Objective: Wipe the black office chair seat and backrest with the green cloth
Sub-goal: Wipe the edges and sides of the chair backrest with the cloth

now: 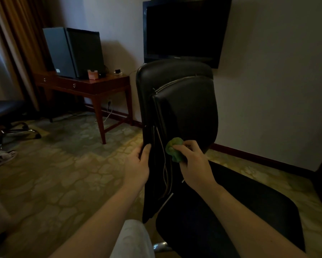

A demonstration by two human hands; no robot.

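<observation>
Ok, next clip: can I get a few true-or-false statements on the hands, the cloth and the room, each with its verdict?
1. The right hand holds the green cloth against the chair's backrest. True.
2. The left hand lies flat on the seat. False: it grips the backrest's left edge.
3. The television on the wall shows a picture. False: its screen is dark.
4. A wooden desk stands to the left of the chair. True.
5. The cloth is spread out flat. False: it is bunched up in the fingers.
</observation>
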